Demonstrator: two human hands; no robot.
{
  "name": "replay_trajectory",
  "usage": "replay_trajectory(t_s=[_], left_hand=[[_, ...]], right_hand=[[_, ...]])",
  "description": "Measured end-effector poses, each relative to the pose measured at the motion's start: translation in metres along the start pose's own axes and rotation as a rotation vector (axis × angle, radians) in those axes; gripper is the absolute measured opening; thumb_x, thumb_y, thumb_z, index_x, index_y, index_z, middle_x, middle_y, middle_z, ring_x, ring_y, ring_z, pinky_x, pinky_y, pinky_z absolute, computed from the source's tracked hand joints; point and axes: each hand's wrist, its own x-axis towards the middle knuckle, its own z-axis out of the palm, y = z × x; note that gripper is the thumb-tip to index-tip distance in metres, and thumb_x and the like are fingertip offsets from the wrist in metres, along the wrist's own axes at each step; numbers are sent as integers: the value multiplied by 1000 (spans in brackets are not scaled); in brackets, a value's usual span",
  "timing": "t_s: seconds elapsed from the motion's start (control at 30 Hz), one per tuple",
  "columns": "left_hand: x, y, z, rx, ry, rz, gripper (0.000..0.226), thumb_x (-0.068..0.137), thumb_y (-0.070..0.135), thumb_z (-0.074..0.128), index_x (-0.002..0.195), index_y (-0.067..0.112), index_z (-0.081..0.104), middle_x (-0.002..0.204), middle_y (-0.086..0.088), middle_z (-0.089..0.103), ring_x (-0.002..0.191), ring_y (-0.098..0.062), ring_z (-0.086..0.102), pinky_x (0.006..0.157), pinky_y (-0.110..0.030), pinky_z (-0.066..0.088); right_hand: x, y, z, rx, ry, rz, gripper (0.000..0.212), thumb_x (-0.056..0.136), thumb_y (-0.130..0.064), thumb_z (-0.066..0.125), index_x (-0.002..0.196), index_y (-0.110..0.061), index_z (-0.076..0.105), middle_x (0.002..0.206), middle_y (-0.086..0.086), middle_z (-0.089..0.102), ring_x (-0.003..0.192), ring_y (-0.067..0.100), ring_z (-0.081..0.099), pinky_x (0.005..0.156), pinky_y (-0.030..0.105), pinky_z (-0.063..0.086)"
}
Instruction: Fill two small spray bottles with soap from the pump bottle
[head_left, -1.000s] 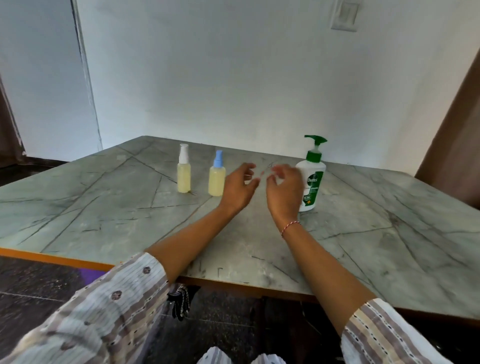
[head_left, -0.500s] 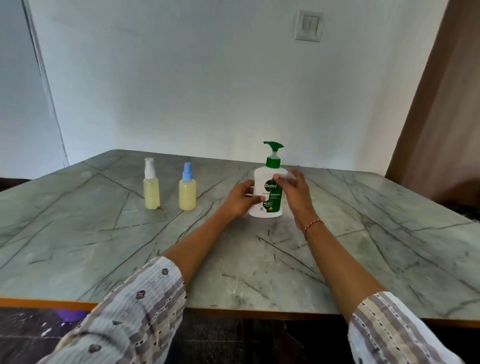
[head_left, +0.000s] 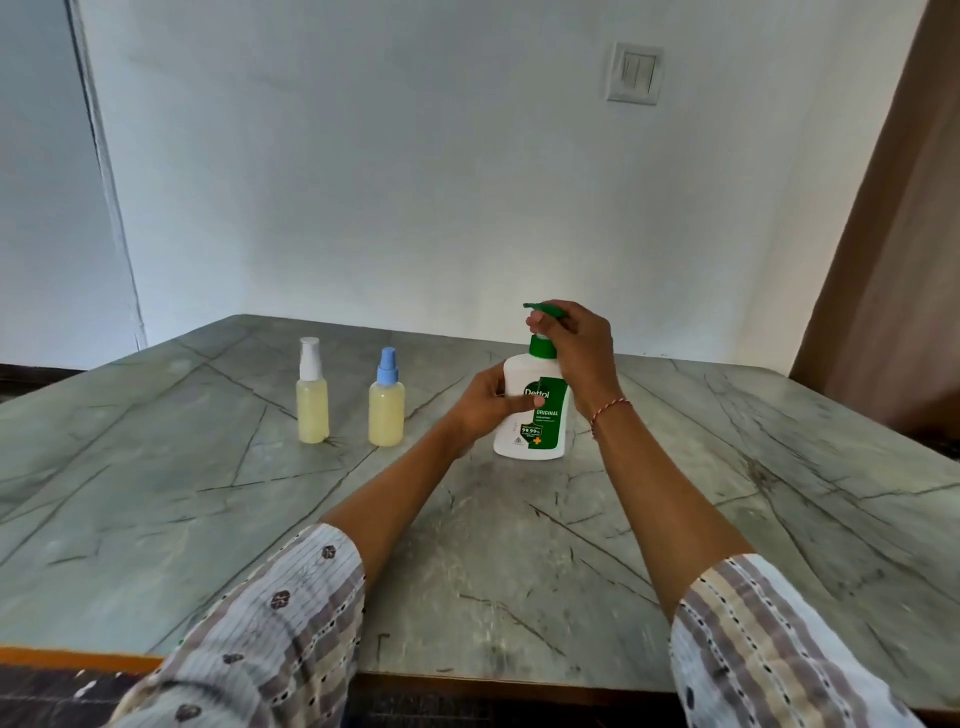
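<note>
From the head camera, a white pump bottle (head_left: 535, 415) with a green label stands upright on the grey-green stone table (head_left: 519, 545), a little right of centre. The left hand (head_left: 485, 408) wraps around the bottle's body from its 9 o'clock side, the thumb lying across the front of the label and the other fingers curled behind, out of sight. The right hand (head_left: 576, 353) comes in from the 3 o'clock side and closes over the green pump head (head_left: 540, 312), fingers bent around the top so that only the spout tip and the green collar below show. A red thread bracelet (head_left: 610, 413) circles the right wrist.

At 9 o'clock from the pump bottle, well apart from it, two small spray bottles stand upright side by side, not touching. The nearer one has a blue cap (head_left: 387, 397); the farther one has a white cap (head_left: 312, 389). Both hold pale yellow liquid up to the shoulder.

Striped sleeves (head_left: 270, 634) cover both forearms at the bottom of the view. A light switch (head_left: 634, 73) sits on the white wall at 12 o'clock.
</note>
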Motion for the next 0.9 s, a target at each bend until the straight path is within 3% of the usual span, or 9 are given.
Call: replay_trajectory(t_s=[0.13,0.2,0.27,0.37,0.5,0.6,0.73,0.8,0.9], left_hand=[[1,0,-5,-37,-52,-16,39,83,8,65,120,10,53,115,-15,64,97,-25,65,79,-34,56],[1,0,-6,-32,-67,-32,40,83,9,64,121,10,52,116,-15,64,98,-26,65,80,-35,56],[1,0,-7,-44,-72,-36,39,84,9,64,121,10,53,117,-15,64,98,-25,65,80,-35,56],[-1,2,-7,-45,-86,-37,39,84,7,63,121,9,52,118,-17,62,98,-26,64,80,-35,56],[-4,4,-5,-10,-58,-33,56,81,4,65,131,11,41,124,-13,57,109,-28,58,87,-41,52],[-10,4,-13,125,-28,-18,62,80,1,65,134,12,37,125,-9,52,110,-19,52,88,-33,47],[-23,-5,-16,254,69,-29,47,84,2,61,128,7,48,125,-16,58,103,-17,56,90,-32,46],[-26,-8,-15,321,59,-69,51,86,8,60,134,11,43,128,-15,56,111,-21,55,98,-37,44],[-37,-4,-12,367,79,-83,57,88,19,60,139,13,37,132,-15,51,120,-25,51,104,-44,40]], right_hand=[[7,-2,-12,148,-224,93,17,87,-15,61,103,-11,63,99,6,69,92,19,65,80,29,54],[12,-2,-21,74,-301,128,24,90,-20,58,113,-14,58,108,7,66,100,20,63,87,32,51],[10,1,-26,-31,-277,144,32,86,-25,64,116,-18,55,105,4,66,94,15,64,81,29,53],[-2,11,-28,23,-198,158,21,84,-16,66,104,-17,63,97,1,67,81,9,64,68,21,53],[-18,25,-36,85,-230,298,24,87,-17,62,111,-19,62,108,1,65,94,12,63,77,27,52],[-26,33,-43,31,-261,412,31,83,-12,66,114,-14,59,114,7,63,102,19,61,84,33,51],[-38,32,-38,104,-203,413,33,83,-1,63,115,-7,58,114,11,61,85,11,62,64,19,51],[-42,30,-34,84,-184,396,34,85,-2,62,118,-7,56,119,13,60,90,14,60,67,22,50],[-48,28,-33,-50,-134,379,46,86,-8,63,129,-9,48,127,17,56,106,21,56,84,32,48]])
